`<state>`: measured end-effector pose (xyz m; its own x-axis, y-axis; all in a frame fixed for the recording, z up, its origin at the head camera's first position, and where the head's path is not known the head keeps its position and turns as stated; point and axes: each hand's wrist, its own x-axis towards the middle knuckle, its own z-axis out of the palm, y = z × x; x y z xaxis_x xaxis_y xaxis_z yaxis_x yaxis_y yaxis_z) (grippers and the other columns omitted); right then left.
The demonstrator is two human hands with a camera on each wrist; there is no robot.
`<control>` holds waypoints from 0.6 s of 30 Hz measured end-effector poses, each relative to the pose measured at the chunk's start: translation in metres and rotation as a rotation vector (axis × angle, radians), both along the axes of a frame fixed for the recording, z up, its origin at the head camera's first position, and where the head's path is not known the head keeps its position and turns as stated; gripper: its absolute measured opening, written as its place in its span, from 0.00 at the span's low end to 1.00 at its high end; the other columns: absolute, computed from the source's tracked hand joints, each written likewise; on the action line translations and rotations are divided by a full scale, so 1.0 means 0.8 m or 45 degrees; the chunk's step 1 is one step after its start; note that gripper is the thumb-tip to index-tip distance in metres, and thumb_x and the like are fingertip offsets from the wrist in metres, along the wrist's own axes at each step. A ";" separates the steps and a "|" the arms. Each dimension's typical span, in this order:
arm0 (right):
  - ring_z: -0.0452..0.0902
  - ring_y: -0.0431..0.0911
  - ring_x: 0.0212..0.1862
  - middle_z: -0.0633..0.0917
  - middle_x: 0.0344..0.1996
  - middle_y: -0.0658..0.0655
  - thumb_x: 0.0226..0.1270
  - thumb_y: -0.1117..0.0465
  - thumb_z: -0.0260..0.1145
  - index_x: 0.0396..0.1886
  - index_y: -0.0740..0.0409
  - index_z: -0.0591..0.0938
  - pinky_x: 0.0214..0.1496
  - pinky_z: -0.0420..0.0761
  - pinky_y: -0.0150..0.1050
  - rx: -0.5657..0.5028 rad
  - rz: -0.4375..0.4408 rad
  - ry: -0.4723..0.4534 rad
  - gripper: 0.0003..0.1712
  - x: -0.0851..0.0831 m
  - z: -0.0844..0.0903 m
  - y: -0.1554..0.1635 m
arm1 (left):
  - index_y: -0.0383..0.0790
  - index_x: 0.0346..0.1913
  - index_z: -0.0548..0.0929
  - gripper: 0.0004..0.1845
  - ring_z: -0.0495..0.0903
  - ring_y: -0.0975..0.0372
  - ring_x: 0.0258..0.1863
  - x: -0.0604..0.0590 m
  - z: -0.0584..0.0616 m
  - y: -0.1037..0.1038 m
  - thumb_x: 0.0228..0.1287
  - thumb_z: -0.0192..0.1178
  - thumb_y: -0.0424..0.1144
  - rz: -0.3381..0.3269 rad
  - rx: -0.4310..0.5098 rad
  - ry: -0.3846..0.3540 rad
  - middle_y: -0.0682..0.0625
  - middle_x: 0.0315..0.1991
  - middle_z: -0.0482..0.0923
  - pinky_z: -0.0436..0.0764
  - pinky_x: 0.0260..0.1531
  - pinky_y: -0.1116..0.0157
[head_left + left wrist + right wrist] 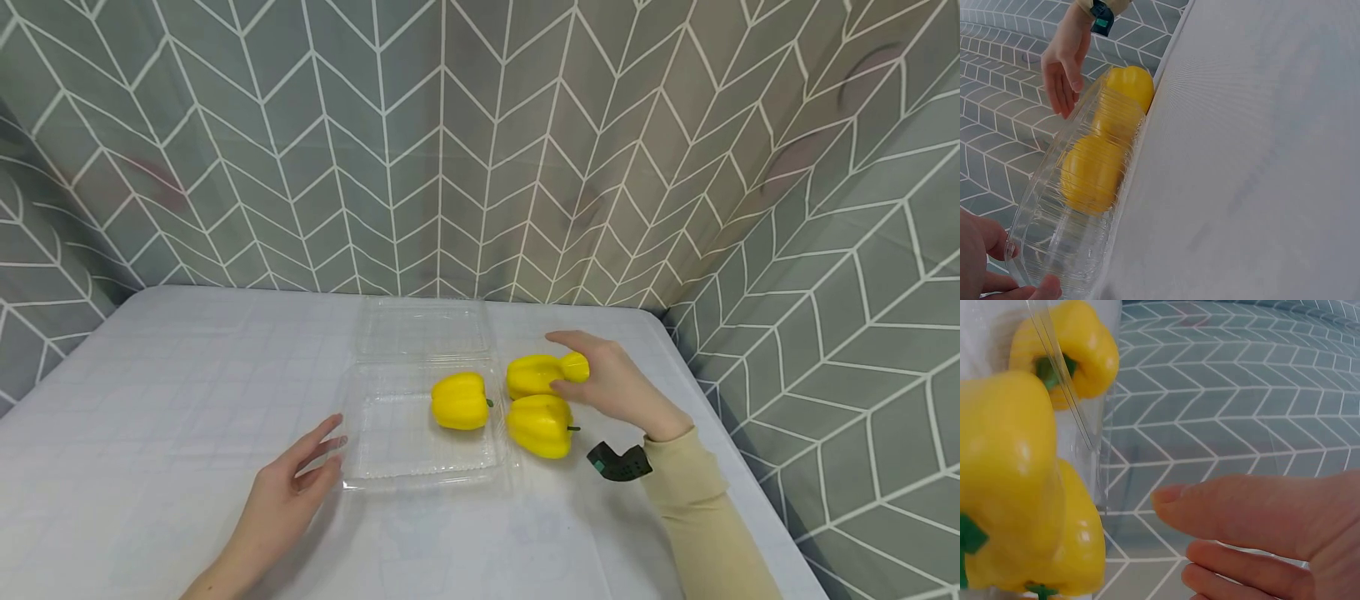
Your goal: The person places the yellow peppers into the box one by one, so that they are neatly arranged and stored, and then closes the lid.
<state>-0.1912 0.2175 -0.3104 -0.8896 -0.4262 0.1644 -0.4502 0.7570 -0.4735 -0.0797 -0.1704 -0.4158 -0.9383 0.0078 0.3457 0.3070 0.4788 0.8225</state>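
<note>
A clear plastic clamshell box [378,479] lies with its lid [423,329] folded back. In its right part rests a yellow bell pepper [459,402] with a green stem. Just outside the box's right side lie a nearer yellow pepper [540,427] and a farther yellow pepper [531,376], whose right end is partly covered by my right hand [618,379]. This hand is spread around that end; in the right wrist view its thumb [1229,506] stands apart from the peppers. The relaxed fingers of my left hand [288,483] rest at the box's left edge.
A white cloth [187,400] covers the table. Grey patterned curtain [465,167] hangs behind the back edge and along both sides. A black strap piece [619,462] sits at my right wrist, beside the beige sleeve [697,508].
</note>
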 end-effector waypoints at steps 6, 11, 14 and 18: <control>0.68 0.61 0.69 0.76 0.66 0.63 0.59 0.63 0.74 0.68 0.63 0.74 0.71 0.70 0.61 0.020 -0.035 -0.023 0.36 -0.006 0.001 0.015 | 0.39 0.70 0.73 0.26 0.78 0.78 0.54 0.001 0.000 0.000 0.69 0.59 0.27 -0.005 0.004 -0.008 0.39 0.64 0.76 0.81 0.48 0.81; 0.68 0.63 0.69 0.76 0.66 0.65 0.59 0.64 0.74 0.67 0.63 0.74 0.70 0.70 0.63 0.036 -0.064 -0.050 0.36 -0.010 0.002 0.027 | 0.40 0.70 0.73 0.26 0.79 0.77 0.54 0.001 0.000 0.000 0.70 0.59 0.28 0.001 0.000 -0.021 0.38 0.64 0.76 0.81 0.47 0.81; 0.68 0.63 0.69 0.76 0.66 0.65 0.59 0.64 0.74 0.68 0.63 0.74 0.70 0.70 0.63 0.047 -0.090 -0.072 0.36 -0.012 0.001 0.034 | 0.39 0.70 0.73 0.26 0.78 0.78 0.54 0.001 0.000 0.000 0.70 0.59 0.28 0.002 -0.003 -0.026 0.39 0.64 0.76 0.81 0.47 0.82; 0.68 0.65 0.68 0.74 0.68 0.65 0.60 0.64 0.74 0.69 0.63 0.73 0.69 0.70 0.64 0.041 -0.111 -0.099 0.37 -0.015 0.000 0.043 | 0.38 0.70 0.73 0.26 0.78 0.79 0.54 0.001 -0.001 -0.001 0.69 0.59 0.28 0.000 -0.007 -0.026 0.41 0.65 0.76 0.81 0.47 0.82</control>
<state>-0.2036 0.2516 -0.3100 -0.9330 -0.3508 0.0807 -0.3449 0.8070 -0.4793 -0.0788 -0.1709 -0.4162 -0.9451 0.0098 0.3266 0.2904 0.4834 0.8259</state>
